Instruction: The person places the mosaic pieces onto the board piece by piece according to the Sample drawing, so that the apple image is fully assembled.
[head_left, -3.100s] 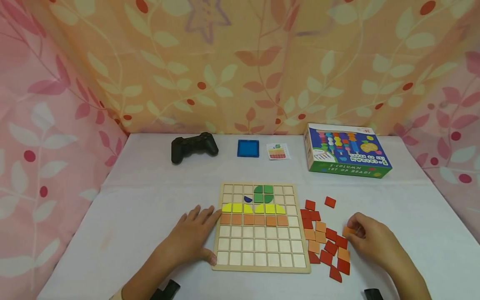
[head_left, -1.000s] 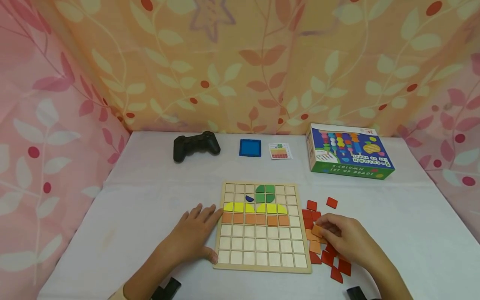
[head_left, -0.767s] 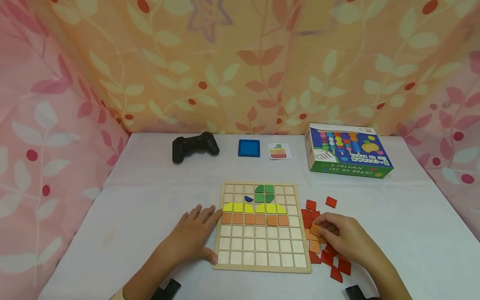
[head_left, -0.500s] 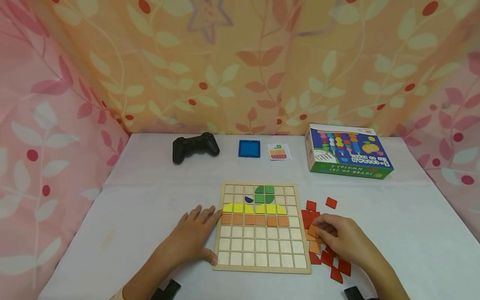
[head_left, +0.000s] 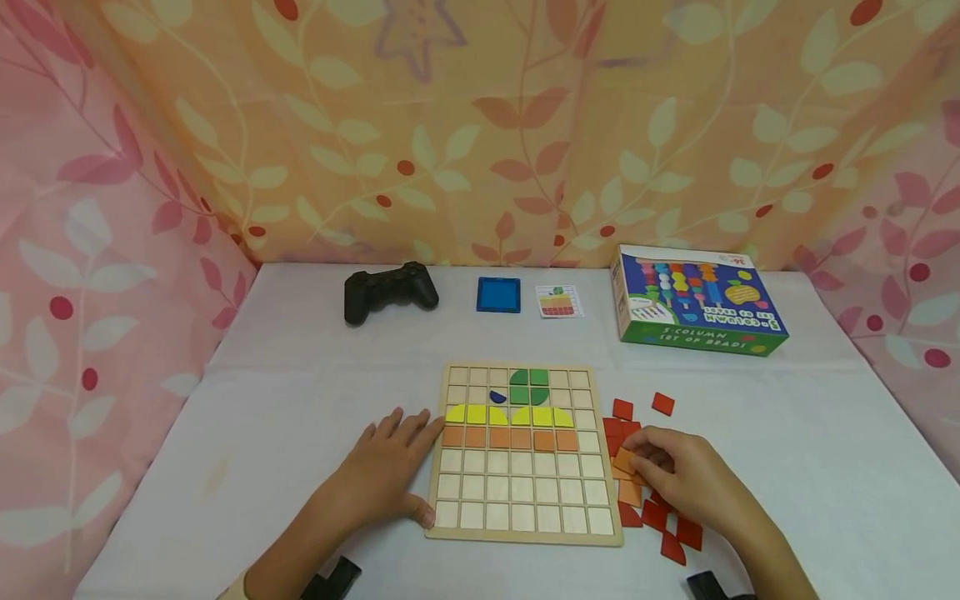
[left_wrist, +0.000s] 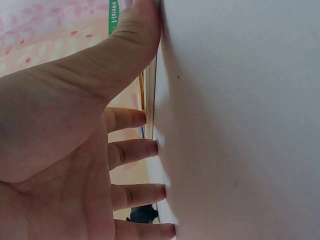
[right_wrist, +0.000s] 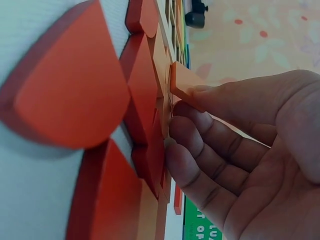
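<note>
A white table [head_left: 300, 392] is bounded at its far and side edges by leaf-patterned curtains [head_left: 480, 125]; broad bare cloth is left to the left of the wooden grid board [head_left: 525, 525] and to the right of the tile pile. The board lies near the table's front edge, with its three lowest rows of cells unfilled and green, yellow and orange pieces set in the rows above. Well beyond the board's far edge, a bead-set box [head_left: 697, 302], a black game controller [head_left: 389, 291], a blue square tray [head_left: 498, 295] and a pattern card [head_left: 558, 301] are lined along the back. The left hand [head_left: 386, 479] is laid flat against the board's left edge, fingers straight, thumb at the front corner, nothing gripped. The right hand [head_left: 686, 479] is held just off the board's right edge, over the loose red and orange tiles [head_left: 663, 529]. An orange square tile [head_left: 626, 461] is pinched between its thumb and curled fingers [right_wrist: 200, 125], lifted slightly above the pile.
</note>
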